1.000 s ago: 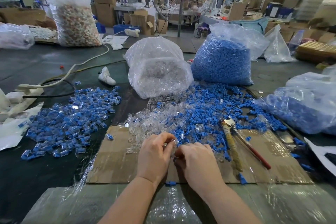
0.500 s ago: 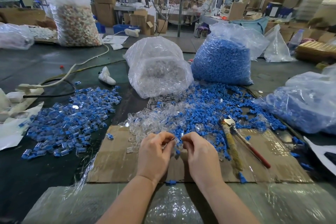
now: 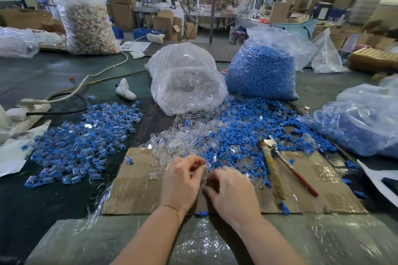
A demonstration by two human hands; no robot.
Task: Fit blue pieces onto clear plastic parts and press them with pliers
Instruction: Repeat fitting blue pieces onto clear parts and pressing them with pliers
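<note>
The left hand (image 3: 183, 180) has its fingers curled and pinches a small clear plastic part (image 3: 204, 164) at the fingertips. The right hand (image 3: 231, 193) sits just beside it, fingers curled under toward the left hand's tips; whether it holds a blue piece cannot be told, because its fingertips are hidden beneath the knuckles. Both hands work over a taped cardboard sheet (image 3: 133, 187), at the near edge of a mixed heap of loose blue pieces (image 3: 241, 135) and clear parts (image 3: 172, 142).

The pliers (image 3: 273, 157) lie untouched to the right of the hands, jaws pointing away, one handle wrapped in yellowed tape and the other red. A pile of finished blue-and-clear assemblies (image 3: 86, 135) spreads well to the left on the dark table (image 3: 43, 79).

The likely trouble is that the parts are small, smooth and glossy, so one may slip from the pinch and vanish among identical clear parts. A blue piece seated crooked would probably jam or crack the brittle-looking clear shell once the pliers squeeze it. Reaching for the pliers could also scatter the loose heap around their head.

Behind stand two crinkled transparent bags, one of clear parts (image 3: 187, 84) and one of blue pieces (image 3: 260, 71)
</note>
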